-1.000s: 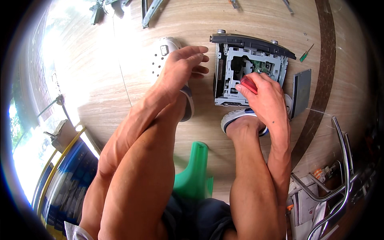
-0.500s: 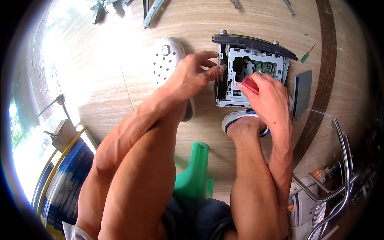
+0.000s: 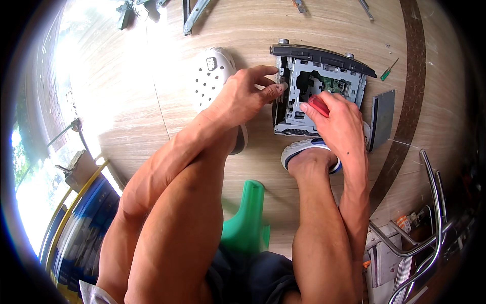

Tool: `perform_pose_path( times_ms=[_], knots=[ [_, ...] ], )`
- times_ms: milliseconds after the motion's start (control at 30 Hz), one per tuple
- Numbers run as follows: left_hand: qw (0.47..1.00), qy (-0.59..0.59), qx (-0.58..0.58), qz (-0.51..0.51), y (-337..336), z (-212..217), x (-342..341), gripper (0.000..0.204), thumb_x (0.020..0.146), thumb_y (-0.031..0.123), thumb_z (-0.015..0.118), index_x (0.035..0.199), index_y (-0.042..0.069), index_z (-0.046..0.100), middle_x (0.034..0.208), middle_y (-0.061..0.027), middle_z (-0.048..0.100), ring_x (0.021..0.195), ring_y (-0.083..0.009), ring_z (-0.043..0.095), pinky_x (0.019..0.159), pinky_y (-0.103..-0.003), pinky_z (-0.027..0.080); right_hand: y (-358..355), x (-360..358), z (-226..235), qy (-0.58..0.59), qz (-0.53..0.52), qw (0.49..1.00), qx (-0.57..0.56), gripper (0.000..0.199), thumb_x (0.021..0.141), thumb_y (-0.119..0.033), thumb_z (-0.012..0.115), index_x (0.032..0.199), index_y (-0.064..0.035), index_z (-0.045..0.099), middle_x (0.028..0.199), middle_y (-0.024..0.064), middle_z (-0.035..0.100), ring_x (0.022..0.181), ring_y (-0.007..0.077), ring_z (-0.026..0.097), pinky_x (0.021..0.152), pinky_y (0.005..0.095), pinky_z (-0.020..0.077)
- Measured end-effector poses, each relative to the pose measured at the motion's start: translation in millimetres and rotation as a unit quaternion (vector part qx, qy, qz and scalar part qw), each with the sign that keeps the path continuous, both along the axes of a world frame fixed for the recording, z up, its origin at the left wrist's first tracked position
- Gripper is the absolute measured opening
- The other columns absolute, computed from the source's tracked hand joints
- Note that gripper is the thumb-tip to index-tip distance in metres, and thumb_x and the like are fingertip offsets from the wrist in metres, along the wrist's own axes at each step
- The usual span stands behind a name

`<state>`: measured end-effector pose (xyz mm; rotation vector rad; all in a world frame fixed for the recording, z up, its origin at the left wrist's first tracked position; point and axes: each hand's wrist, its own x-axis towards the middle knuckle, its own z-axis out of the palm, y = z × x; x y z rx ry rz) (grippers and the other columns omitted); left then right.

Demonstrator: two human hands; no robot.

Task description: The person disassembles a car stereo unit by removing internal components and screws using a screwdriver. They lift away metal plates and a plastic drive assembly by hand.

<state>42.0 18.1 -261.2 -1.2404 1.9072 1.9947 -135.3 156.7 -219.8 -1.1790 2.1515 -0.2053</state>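
An opened car stereo (image 3: 298,115) with a silver metal frame and a long black front panel lies on the floor ahead of me, its green circuit board partly exposed. My left hand (image 3: 248,91) holds it by its left side, thumb against the metal and fingers along the edge. Over the frame's lower right part, my right hand (image 3: 339,119) is closed round a red-handled screwdriver (image 3: 318,105). The hand hides its shaft and tip.
A green screwdriver (image 3: 387,73) and a flat grey metal cover (image 3: 382,120) lie to the right. My shoes (image 3: 215,76) flank the stereo's near side. A green plastic stool (image 3: 245,223) is beneath me. Chrome tubing (image 3: 435,202) stands at right; metal parts (image 3: 195,17) lie at the far edge.
The red handle and my right hand have shifted very slightly. My left hand keeps its hold on the stereo's left side.
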Motion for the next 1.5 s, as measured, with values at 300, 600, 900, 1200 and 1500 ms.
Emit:
perform_pose_path(
  times_ms=[300, 600, 900, 1200, 1500],
  knots=[
    [1.000, -0.001, -0.022, -0.005, 0.1, 0.4, 1.2, 0.057, 0.098, 0.030, 0.068, 0.137, -0.008, 0.052, 0.107, -0.0168, 0.073, 0.092, -0.0176, 0.066, 0.087, -0.032, 0.054, -4.0, -0.4, -0.9, -0.018, -0.009, 1.000, 0.008, 0.033, 0.088, -0.035, 0.074, 0.100, -0.0042, 0.068, 0.096, 0.0213, 0.068, 0.090, 0.0445, 0.065, 0.078, 0.0507, 0.0518],
    [1.000, -0.003, -0.028, 0.000, -0.2, -0.4, 2.3, 0.054, 0.098, 0.029, 0.068, 0.135, -0.007, 0.055, 0.104, -0.0152, 0.073, 0.089, -0.0167, 0.066, 0.085, -0.031, 0.054, -5.9, 2.0, -1.7, -0.024, -0.019, 1.000, 0.006, 0.033, 0.088, -0.034, 0.074, 0.099, -0.0036, 0.068, 0.096, 0.0209, 0.068, 0.090, 0.0435, 0.066, 0.078, 0.0503, 0.0516],
    [1.000, 0.015, -0.010, 0.010, 0.6, -1.0, 1.3, 0.056, 0.097, 0.031, 0.069, 0.135, -0.008, 0.055, 0.101, -0.0149, 0.073, 0.087, -0.0167, 0.066, 0.083, -0.031, 0.054, -2.5, 4.1, -3.3, -0.027, -0.048, 0.998, -0.007, 0.033, 0.088, -0.034, 0.075, 0.098, -0.0037, 0.069, 0.098, 0.0196, 0.069, 0.091, 0.0419, 0.066, 0.078, 0.0489, 0.0515],
    [1.000, -0.006, 0.005, 0.007, -1.7, 0.3, 2.5, 0.047, 0.096, 0.023, 0.064, 0.133, -0.005, 0.057, 0.102, -0.0221, 0.074, 0.094, -0.0233, 0.073, 0.085, -0.034, 0.057, -0.9, 6.3, -3.6, -0.023, -0.053, 0.998, -0.018, 0.032, 0.087, -0.033, 0.076, 0.098, -0.0039, 0.069, 0.096, 0.0195, 0.068, 0.090, 0.0414, 0.066, 0.077, 0.0485, 0.0519],
    [1.000, -0.010, 0.007, 0.005, -2.6, 3.1, 1.1, 0.047, 0.097, 0.023, 0.064, 0.133, -0.006, 0.057, 0.102, -0.0216, 0.074, 0.092, -0.0227, 0.072, 0.085, -0.034, 0.057, 0.0, 6.6, -4.5, -0.016, -0.053, 0.998, -0.021, 0.033, 0.087, -0.033, 0.076, 0.100, -0.0043, 0.068, 0.096, 0.0189, 0.068, 0.090, 0.0415, 0.066, 0.076, 0.0487, 0.0522]
  ],
)
